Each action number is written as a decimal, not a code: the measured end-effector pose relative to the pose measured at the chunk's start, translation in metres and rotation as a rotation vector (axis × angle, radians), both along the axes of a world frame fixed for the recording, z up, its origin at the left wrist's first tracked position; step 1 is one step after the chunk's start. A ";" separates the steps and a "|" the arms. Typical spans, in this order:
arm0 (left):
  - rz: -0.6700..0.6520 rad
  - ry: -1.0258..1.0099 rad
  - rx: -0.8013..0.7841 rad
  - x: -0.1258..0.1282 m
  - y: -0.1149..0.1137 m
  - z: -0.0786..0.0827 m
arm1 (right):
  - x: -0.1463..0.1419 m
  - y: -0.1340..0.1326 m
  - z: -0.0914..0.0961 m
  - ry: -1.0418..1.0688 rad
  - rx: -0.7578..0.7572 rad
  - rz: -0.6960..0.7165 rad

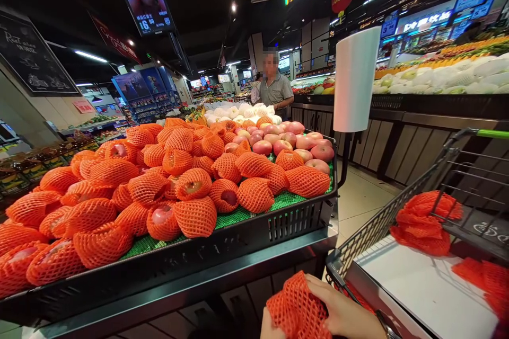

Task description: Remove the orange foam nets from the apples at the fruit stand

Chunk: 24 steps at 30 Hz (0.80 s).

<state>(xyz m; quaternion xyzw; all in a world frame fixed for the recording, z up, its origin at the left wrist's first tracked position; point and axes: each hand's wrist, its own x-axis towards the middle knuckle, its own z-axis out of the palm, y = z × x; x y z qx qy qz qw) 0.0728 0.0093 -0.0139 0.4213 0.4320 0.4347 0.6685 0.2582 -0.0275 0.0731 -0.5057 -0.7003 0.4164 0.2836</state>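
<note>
Low in front of me, at the bottom of the view, my right hand (pixel 345 304) grips an orange foam fruit net (pixel 299 304) from the right side. Only part of my left hand (pixel 272 326) shows, closed against the net's lower left. Whether fruit is inside that net I cannot make out. Just beyond my hands stands a black display crate (pixel 254 233) lined with green mesh. It is heaped with apples in orange foam nets (pixel 195 217), and bare apples (pixel 283 146) lie toward its far right corner.
On the right is a shopping cart (pixel 401 180) holding a white board (pixel 429 286) and crumpled orange nets (pixel 427 222). A white cylinder on a post (pixel 356 82) rises at the crate's corner. Behind the display stands a person (pixel 278 90). White-netted fruit (pixel 457 77) fills a far counter.
</note>
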 end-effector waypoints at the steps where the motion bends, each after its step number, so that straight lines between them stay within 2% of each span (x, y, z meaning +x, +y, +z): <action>1: -0.035 0.024 0.043 0.002 0.000 0.001 | -0.001 0.000 0.000 0.010 0.009 0.002; 4: -0.108 0.063 0.129 0.011 -0.002 0.008 | -0.009 -0.001 -0.008 0.021 0.054 -0.017; 8: -0.057 -0.001 0.104 0.019 -0.007 0.009 | -0.018 -0.003 -0.017 -0.002 0.082 -0.053; 11: -0.046 -0.074 0.099 0.023 -0.006 -0.005 | -0.020 -0.002 -0.015 -0.021 0.061 -0.087; 14: -0.034 -0.145 0.107 0.028 0.002 -0.026 | -0.020 -0.002 -0.012 -0.048 0.060 -0.123; 16: -0.052 -0.194 0.041 0.031 0.009 -0.038 | -0.017 -0.003 -0.011 -0.099 0.082 -0.150; 18: -0.058 -0.170 0.014 0.030 0.018 -0.041 | -0.006 -0.006 -0.008 -0.138 0.140 -0.203; 20: -0.051 -0.084 0.036 0.025 0.026 -0.037 | 0.015 -0.006 0.003 -0.119 0.311 -0.339; 21: -0.037 -0.043 0.051 0.021 0.029 -0.032 | 0.029 -0.003 0.014 -0.089 0.447 -0.461; 24: 0.006 -0.020 0.017 0.012 0.036 -0.020 | 0.082 0.024 0.065 0.005 0.890 -0.903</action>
